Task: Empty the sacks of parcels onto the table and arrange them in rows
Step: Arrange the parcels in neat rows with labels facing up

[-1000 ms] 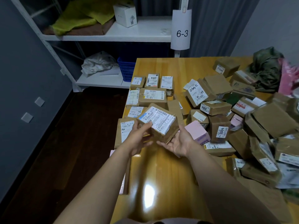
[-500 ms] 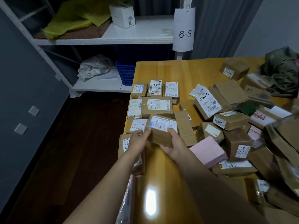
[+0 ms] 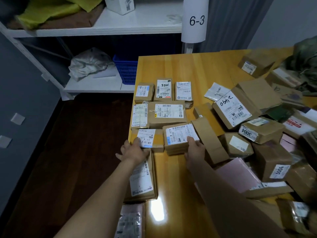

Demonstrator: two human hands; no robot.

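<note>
Brown cardboard parcels with white labels lie in rows at the left side of the wooden table [image 3: 173, 66]. My right hand [image 3: 194, 148] grips the near right corner of a labelled parcel [image 3: 178, 137] that sits on the table in the third row. My left hand [image 3: 134, 151] rests with spread fingers on the small flat parcel [image 3: 148, 140] to its left. A larger flat parcel [image 3: 142, 181] lies below my left hand, partly hidden by the wrist. An unsorted heap of parcels [image 3: 260, 131] fills the right side.
A pink parcel [image 3: 238, 176] lies beside my right forearm. A plastic mailer [image 3: 130, 220] sits at the near table edge. A white shelf rack [image 3: 106, 28] with a blue basket [image 3: 126, 69] stands behind the table. A green sack [image 3: 307, 62] lies far right.
The parcel that both hands held in the air has come down onto the table in the third row. My left hand moved off it onto the small parcel to the left.
</note>
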